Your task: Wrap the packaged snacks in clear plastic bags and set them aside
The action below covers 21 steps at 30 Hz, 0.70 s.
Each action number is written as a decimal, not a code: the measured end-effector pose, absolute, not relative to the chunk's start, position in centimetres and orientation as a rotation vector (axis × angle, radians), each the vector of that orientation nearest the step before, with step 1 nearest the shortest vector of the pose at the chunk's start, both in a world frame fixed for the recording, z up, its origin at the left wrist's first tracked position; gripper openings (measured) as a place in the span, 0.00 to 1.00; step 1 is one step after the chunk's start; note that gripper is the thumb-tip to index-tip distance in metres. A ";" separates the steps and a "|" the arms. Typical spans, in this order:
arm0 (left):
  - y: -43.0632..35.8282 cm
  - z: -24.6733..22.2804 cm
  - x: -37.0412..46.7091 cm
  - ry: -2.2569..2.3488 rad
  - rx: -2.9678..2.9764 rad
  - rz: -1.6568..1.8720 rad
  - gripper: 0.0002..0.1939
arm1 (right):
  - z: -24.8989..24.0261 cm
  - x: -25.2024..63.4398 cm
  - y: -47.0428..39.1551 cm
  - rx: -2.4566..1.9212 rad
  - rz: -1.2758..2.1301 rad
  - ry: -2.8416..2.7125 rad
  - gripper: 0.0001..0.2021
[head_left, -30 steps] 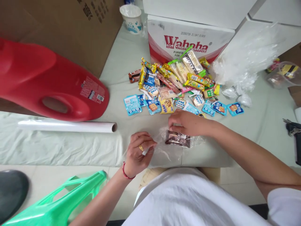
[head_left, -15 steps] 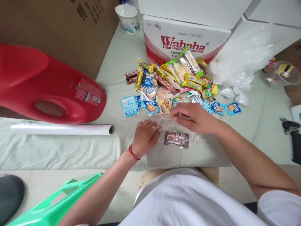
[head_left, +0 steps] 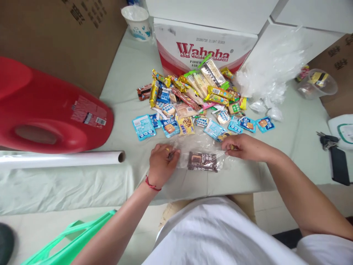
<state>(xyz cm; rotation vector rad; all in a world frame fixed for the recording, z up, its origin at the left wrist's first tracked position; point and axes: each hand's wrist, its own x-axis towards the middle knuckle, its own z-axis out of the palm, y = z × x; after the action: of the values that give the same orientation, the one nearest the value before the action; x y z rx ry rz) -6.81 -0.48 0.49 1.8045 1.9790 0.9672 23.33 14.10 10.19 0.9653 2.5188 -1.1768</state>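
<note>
A brown cocoa snack packet [head_left: 202, 162] lies under or inside a clear plastic bag [head_left: 185, 145] near the front edge of the table. My left hand [head_left: 163, 163] has its fingers closed on the bag's left side. At the opposite side, my right hand [head_left: 239, 148] pinches the bag, whose film is drawn into taut creases toward the fingers. Just beyond both hands spreads a heap of wrapped snacks [head_left: 190, 94], with a yellow cookie packet [head_left: 186, 126] and several blue packets [head_left: 169, 127] along its near side.
Behind the heap stands a Wahaha carton [head_left: 204, 44]. To the left are a red jug [head_left: 63, 110], a white film roll [head_left: 60, 159] and a paper cup [head_left: 137, 24]. On the right sit crumpled clear bags [head_left: 270, 70], a plastic tub [head_left: 317, 84], keys [head_left: 327, 140] and a phone [head_left: 339, 166].
My right hand has moved right and toward me, from the bag's far edge to its right side. The bag's right side is now pulled taut. My left hand stays at the bag's left.
</note>
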 end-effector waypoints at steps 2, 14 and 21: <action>-0.4 0.3 -6.9 2.034 1.791 0.987 0.12 | 9.7 24.0 14.3 0.999 -1.151 2.509 0.08; -0.9 0.8 -7.2 2.191 1.716 0.867 0.09 | 11.3 20.8 6.0 1.289 -0.718 2.905 0.14; -1.4 1.0 -6.9 2.176 1.670 0.894 0.12 | 9.4 16.6 6.6 1.167 -0.630 2.564 0.24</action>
<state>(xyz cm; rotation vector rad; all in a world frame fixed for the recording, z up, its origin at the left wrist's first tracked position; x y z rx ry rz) -6.89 -1.38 1.05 1.6703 2.1763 0.8940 16.58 6.56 9.44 1.1668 2.5635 -0.6295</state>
